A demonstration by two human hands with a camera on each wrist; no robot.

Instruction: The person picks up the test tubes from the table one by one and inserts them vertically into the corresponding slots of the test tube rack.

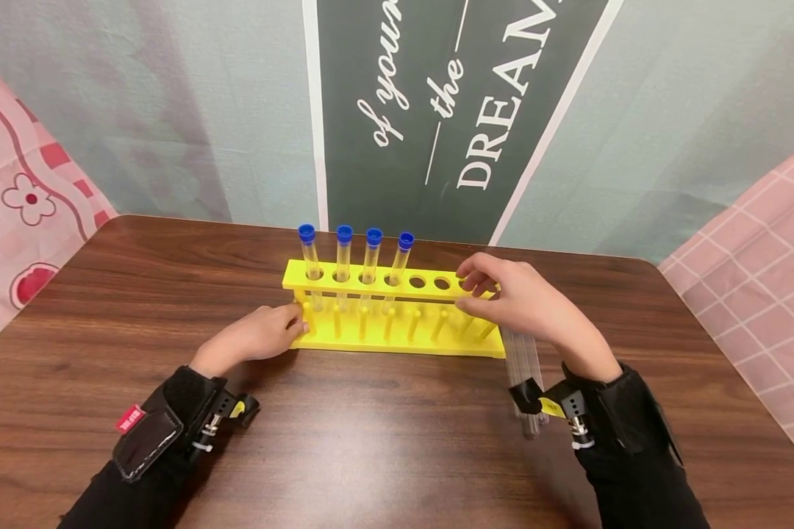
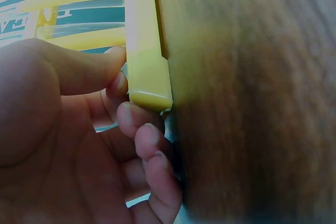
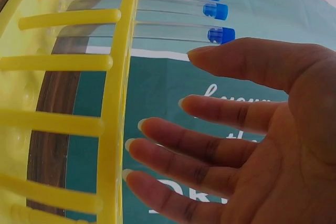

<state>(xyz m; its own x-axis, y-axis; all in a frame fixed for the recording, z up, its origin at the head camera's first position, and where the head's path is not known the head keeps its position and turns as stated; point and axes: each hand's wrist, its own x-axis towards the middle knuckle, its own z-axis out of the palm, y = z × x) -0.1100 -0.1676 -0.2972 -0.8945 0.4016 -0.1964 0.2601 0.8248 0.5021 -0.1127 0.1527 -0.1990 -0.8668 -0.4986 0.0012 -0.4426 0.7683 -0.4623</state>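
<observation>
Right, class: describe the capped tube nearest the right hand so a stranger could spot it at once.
On the brown table stands a yellow rack. Four blue-capped tubes stand toward its left end. Pick the rightmost tube: only it neighbours an empty hole.

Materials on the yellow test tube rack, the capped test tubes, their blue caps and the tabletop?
Yellow test tube rack: likely molded plastic, smooth, semi-gloss; uniform color, rounded peg tips.
Capped test tubes: clear, smooth, see-through; plastic or glass, can't tell.
Blue caps: probably plastic; solid, even color.
Tabletop: brown wood grain, soft sheen; wood or laminate, unclear.
</observation>
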